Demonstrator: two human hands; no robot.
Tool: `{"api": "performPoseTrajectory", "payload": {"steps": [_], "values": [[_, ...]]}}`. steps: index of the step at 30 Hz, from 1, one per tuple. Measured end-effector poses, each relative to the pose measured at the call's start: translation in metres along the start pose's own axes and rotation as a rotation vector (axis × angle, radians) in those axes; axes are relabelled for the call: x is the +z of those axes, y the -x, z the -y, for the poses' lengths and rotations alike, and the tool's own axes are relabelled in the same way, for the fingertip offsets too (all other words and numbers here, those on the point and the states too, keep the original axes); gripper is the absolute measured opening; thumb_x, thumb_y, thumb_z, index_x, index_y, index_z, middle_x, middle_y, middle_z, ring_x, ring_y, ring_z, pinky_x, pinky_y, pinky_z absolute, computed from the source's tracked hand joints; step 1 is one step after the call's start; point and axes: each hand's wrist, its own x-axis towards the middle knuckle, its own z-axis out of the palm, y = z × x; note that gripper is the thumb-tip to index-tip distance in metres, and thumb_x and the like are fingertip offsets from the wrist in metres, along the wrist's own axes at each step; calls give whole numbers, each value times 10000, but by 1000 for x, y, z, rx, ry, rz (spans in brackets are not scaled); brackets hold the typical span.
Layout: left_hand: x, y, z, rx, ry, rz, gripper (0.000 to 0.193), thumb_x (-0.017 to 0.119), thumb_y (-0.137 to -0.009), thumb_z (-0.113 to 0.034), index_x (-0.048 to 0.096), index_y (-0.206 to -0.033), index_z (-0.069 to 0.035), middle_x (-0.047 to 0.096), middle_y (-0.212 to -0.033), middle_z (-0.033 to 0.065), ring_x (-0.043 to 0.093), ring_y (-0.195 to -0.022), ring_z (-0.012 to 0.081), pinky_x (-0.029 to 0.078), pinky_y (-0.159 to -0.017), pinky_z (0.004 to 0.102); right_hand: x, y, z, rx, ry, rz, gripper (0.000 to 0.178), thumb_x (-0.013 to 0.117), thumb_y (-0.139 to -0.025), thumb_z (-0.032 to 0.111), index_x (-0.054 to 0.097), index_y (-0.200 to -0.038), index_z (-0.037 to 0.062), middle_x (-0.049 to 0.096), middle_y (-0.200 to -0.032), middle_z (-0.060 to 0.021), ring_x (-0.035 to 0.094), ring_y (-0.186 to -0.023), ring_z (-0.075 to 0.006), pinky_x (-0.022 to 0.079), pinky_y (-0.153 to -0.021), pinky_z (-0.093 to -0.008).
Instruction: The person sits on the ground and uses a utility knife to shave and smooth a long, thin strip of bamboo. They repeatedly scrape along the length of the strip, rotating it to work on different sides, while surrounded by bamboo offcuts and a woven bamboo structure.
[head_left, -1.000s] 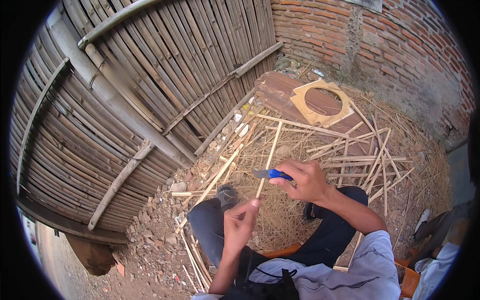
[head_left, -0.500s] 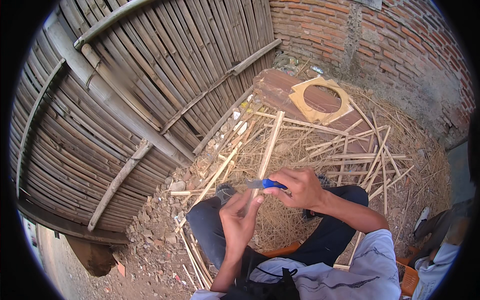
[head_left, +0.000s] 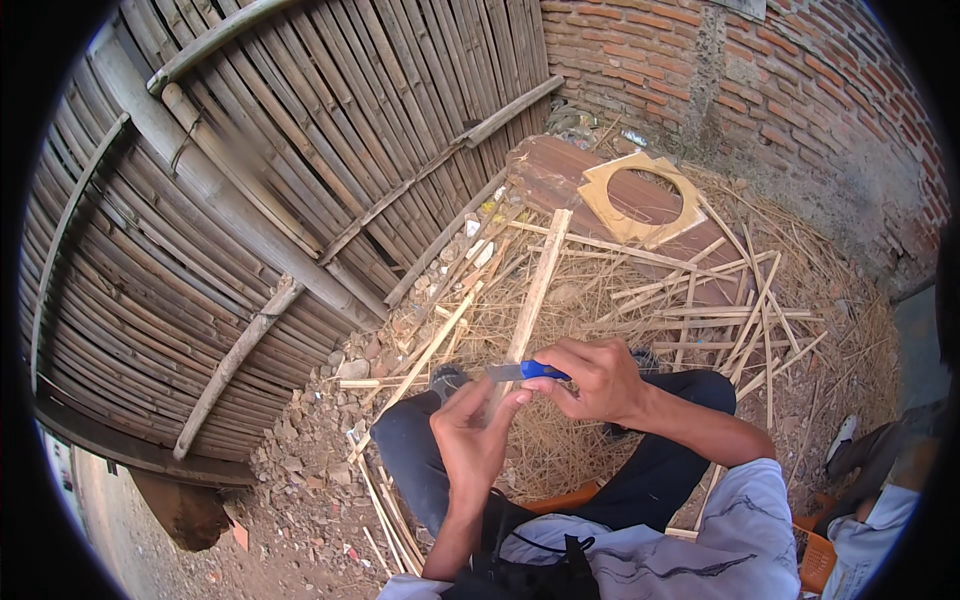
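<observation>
A pale wooden strip (head_left: 541,287) slants up and away from me, its near end gripped by my left hand (head_left: 472,432). My right hand (head_left: 597,378) is closed round the blue handle of a utility knife (head_left: 545,370). The knife's metal blade lies across the strip just beyond my left fingers. My right thumb is close to the strip beside my left thumb. Both hands are above my bent legs.
Loose wooden strips (head_left: 755,310) lie over straw on the right, and more lie by my left leg (head_left: 400,520). A cut-out panel (head_left: 600,190) rests on a brown board (head_left: 545,165). A bamboo wall (head_left: 300,150) stands left, a brick wall (head_left: 640,50) behind. Another person's leg (head_left: 860,450) shows at right.
The knife and my right hand have shifted slightly left and down along the strip. The strip's far end sits a little lower and tilts more to the right.
</observation>
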Motion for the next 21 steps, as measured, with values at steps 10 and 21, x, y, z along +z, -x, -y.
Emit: {"api": "performPoseTrajectory", "payload": {"steps": [10,21], "values": [[-9,14,-2,-17,-19,54,313,865,-940,-76,803,-1223,41,684,-832,20,543,-728,53,412,-620,232,-38,-25,-41,219,99,-311,295,780,-1014,301,752,-1024,8,758,-831,-117,717,-640,-246,537,-569,-362],[-112,-55,-34,376,-420,-263,259,777,-1000,-82,802,-1229,36,694,-852,58,600,-754,119,503,-698,298,-67,-9,-83,549,355,123,358,822,-939,334,773,-1168,64,774,-860,-184,758,-820,-392,575,-748,-480]]}}
